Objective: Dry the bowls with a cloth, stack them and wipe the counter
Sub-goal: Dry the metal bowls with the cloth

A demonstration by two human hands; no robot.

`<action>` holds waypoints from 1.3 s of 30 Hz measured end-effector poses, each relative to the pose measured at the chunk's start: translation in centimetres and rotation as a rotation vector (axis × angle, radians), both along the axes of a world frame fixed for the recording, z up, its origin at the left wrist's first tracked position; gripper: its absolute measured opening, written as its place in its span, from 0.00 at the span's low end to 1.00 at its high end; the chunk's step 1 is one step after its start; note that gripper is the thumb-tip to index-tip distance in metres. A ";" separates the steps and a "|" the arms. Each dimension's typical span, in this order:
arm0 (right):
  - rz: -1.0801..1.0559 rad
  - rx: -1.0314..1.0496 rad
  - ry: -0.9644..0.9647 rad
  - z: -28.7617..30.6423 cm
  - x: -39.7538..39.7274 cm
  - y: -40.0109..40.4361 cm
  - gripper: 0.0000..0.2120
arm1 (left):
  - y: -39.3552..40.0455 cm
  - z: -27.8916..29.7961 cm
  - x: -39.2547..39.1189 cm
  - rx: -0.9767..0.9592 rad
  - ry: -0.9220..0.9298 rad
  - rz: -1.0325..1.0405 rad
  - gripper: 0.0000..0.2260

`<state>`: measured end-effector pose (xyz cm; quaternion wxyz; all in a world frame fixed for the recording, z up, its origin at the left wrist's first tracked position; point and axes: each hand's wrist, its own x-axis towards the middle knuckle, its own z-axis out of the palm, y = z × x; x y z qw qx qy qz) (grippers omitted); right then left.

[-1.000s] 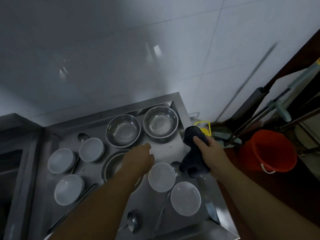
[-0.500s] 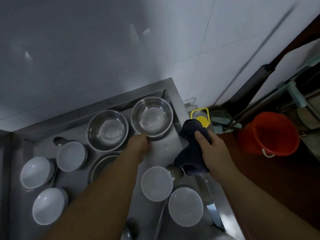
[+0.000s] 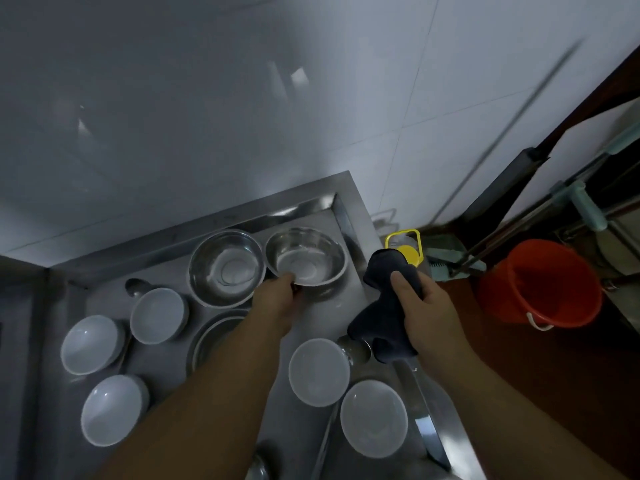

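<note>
On the steel counter stand several bowls. My left hand grips the near rim of the back right steel bowl, which is tilted up off the counter. Beside it sits a second steel bowl, and a third steel bowl lies partly under my left forearm. White bowls sit at left and at front right. My right hand holds a dark cloth bunched above the counter's right edge.
Spoons lie among the bowls, one ladle end under the cloth. A tiled wall backs the counter. On the floor to the right stand an orange bucket, a yellow-lidded container and mop handles.
My left hand reached forward from the middle of the counter to the back right steel bowl and took hold of its rim, lifting it. My right hand kept the cloth.
</note>
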<state>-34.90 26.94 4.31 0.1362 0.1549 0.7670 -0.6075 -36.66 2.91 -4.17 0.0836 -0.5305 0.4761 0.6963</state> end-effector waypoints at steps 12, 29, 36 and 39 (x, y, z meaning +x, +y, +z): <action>0.349 -0.031 0.180 11.0 3.7 -6.0 0.16 | -3.6 11.5 11.9 0.124 0.181 0.037 0.06; 1.170 0.686 0.993 16.0 14.0 -19.6 0.19 | -12.7 22.4 27.7 0.058 0.471 -0.272 0.24; 1.098 0.898 1.030 16.9 15.6 -22.5 0.17 | -14.3 24.7 30.5 -0.037 0.592 -0.248 0.15; 1.042 1.052 0.906 17.6 15.8 -23.8 0.17 | -14.9 26.2 30.5 -0.143 0.666 -0.169 0.06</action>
